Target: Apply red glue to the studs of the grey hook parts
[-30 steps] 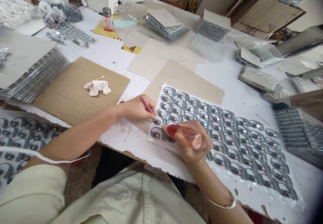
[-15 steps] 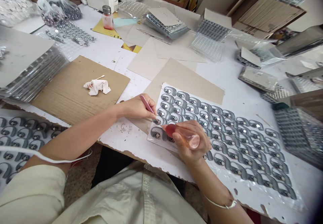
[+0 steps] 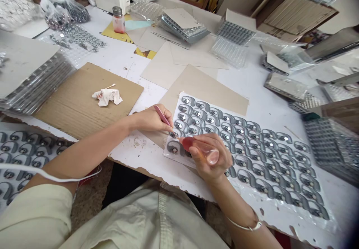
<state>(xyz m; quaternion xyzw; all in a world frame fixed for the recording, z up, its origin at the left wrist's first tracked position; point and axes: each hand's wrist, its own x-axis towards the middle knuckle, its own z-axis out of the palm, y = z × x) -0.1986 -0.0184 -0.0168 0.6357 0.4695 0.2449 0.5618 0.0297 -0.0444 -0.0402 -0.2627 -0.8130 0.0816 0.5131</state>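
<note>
White counter (image 3: 254,78), stained and cluttered at the back. Left hand (image 3: 151,120): fingers pinched on pink tweezers (image 3: 162,115), tips at a curved grey piece (image 3: 177,132) near the near-left corner of its sheet (image 3: 176,111). Right hand (image 3: 218,161): fingers wrapped round a red-tipped squeeze bottle (image 3: 206,151), nozzle just beside that piece; contact, we can't tell. We'd judge it best to steady the wrist and squeeze lightly, sparing neighbouring pieces. Bottle: amber-pink liquid. Metal-capped jar (image 3: 119,23): reddish liquid, low. Plastic bag (image 3: 80,13): small dark parts.
</note>
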